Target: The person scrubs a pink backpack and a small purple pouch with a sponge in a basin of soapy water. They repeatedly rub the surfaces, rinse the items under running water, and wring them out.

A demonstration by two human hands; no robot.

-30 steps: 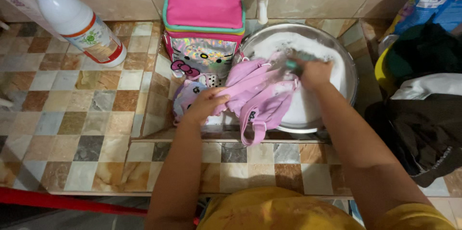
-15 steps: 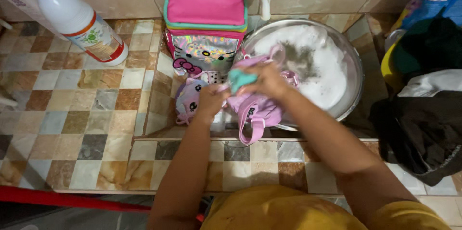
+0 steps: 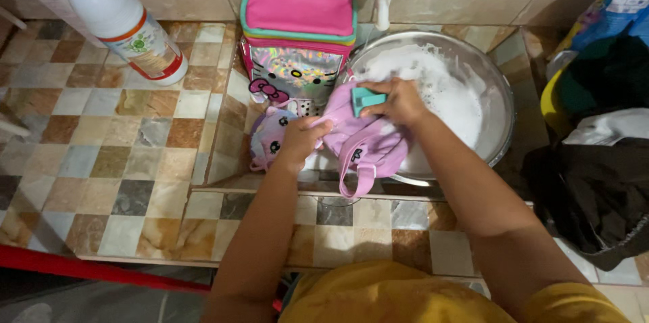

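Backpack (image 3: 368, 140) in pale purple, small, lies draped over the near rim of a metal basin (image 3: 503, 127), half on the tiled ledge (image 3: 338, 211). Our left hand (image 3: 301, 139) pins its front down, fingers pressed onto the fabric; our right hand (image 3: 399, 101) has its grip closed around a teal brush (image 3: 367, 98) on top of the bag. We judge the wet bag could slide off the rim (suds make it slippery). Inside the basin sits white foamy water (image 3: 446, 86). A pink lunch bag (image 3: 297, 32) stands behind.
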